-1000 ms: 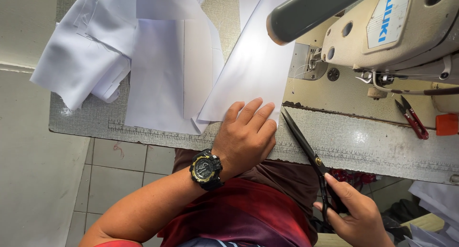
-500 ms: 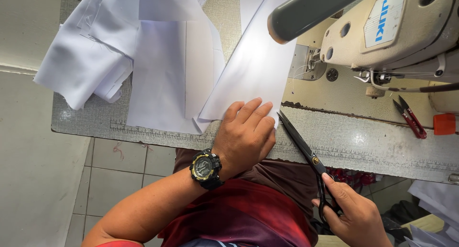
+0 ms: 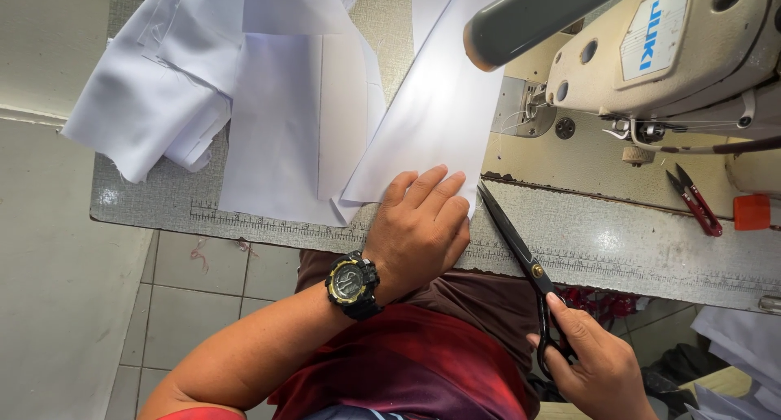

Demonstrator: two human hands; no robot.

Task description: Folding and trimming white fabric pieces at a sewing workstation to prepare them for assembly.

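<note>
My left hand lies flat, fingers together, on the near end of a long white fabric strip on the sewing table. A black watch sits on that wrist. My right hand grips the handles of large black scissors. The blades are closed and point up and left, with the tip right beside the strip's near right corner, close to my left fingertips. The strip runs away toward the needle area of the cream sewing machine.
More white fabric pieces are piled on the table's left half. Small red thread snips and an orange object lie at the right. A ruler scale runs along the table's front edge. Tiled floor shows below.
The scissors and my right hand have shifted slightly left and up, bringing the blade tip nearer the strip's corner. My left hand has stayed pressed on the fabric.
</note>
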